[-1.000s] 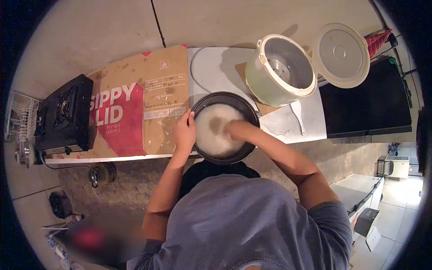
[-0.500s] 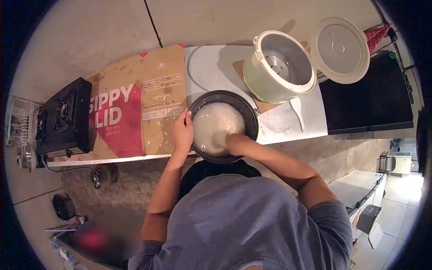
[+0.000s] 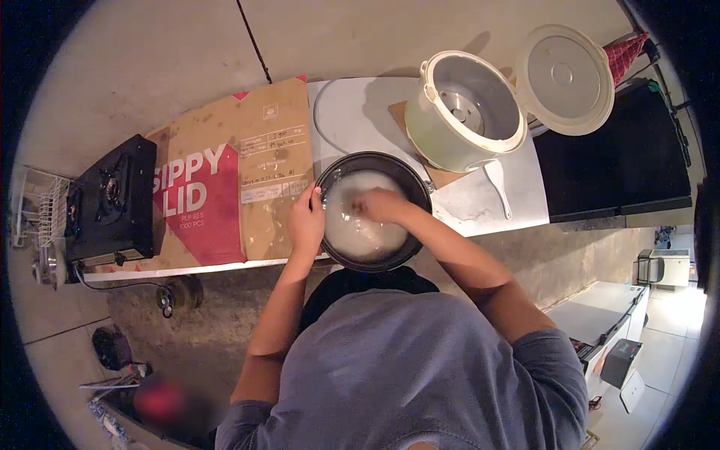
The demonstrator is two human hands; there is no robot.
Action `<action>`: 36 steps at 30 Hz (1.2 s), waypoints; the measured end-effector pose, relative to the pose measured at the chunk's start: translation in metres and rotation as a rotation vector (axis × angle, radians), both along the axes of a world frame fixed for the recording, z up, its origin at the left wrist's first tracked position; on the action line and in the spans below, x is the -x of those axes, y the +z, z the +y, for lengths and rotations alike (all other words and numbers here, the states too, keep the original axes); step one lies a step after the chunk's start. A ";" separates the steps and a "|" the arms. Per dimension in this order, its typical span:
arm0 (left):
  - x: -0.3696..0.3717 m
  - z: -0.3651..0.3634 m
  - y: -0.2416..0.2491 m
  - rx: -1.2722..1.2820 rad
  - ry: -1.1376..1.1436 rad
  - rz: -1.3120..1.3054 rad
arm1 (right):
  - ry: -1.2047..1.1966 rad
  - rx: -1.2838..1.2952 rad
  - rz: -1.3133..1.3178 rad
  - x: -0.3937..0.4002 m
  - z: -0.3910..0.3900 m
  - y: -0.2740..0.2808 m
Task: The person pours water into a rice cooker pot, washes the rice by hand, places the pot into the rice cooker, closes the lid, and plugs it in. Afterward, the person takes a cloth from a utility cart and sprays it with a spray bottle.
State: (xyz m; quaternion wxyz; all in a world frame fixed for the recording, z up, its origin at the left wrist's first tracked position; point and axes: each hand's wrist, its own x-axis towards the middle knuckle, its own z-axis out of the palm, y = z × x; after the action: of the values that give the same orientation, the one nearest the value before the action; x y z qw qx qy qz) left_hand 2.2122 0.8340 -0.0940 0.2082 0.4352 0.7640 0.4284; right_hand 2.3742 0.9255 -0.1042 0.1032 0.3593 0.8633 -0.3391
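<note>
A dark round rice cooker pot (image 3: 421,185) stands at the table's front edge, with cloudy whitish water and pale grains like rice (image 3: 360,238) in it. My left hand (image 3: 306,223) is closed on the pot's left rim, thumb over the edge. Inside the pot is my right hand (image 3: 381,205), fingers curled together and dipping into the cloudy water. What they hold, if anything, is hidden. Behind and to the right, the rice cooker body (image 3: 465,105) stands with its lid (image 3: 564,81) swung open and its inside bare. A white rice paddle (image 3: 497,189) lies beside it.
A flattened cardboard box (image 3: 274,169) covers the table's left part. A black gas stove (image 3: 112,199) stands at the far left, near a wire rack (image 3: 46,206). A cable (image 3: 316,112) curves behind the pot. To the right is a black flat surface (image 3: 611,165).
My right hand has moved from the pot's front right part toward its middle and back, and more of it shows above the water. My left hand keeps its hold on the rim.
</note>
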 end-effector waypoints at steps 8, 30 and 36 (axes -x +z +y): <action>0.001 -0.001 0.002 0.036 0.004 0.028 | -0.316 -0.467 0.226 -0.021 0.001 0.068; 0.005 0.014 -0.001 -0.034 -0.061 -0.059 | -1.023 1.236 0.215 -0.010 0.018 -0.037; 0.007 0.016 -0.012 -0.040 -0.044 -0.127 | -1.119 1.169 0.246 -0.008 0.020 -0.037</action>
State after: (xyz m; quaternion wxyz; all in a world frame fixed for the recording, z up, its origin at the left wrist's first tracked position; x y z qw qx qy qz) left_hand 2.2055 0.8501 -0.1055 0.2568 0.4280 0.7309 0.4654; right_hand 2.3821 0.9453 -0.1414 -0.0061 0.5855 0.2449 -0.7727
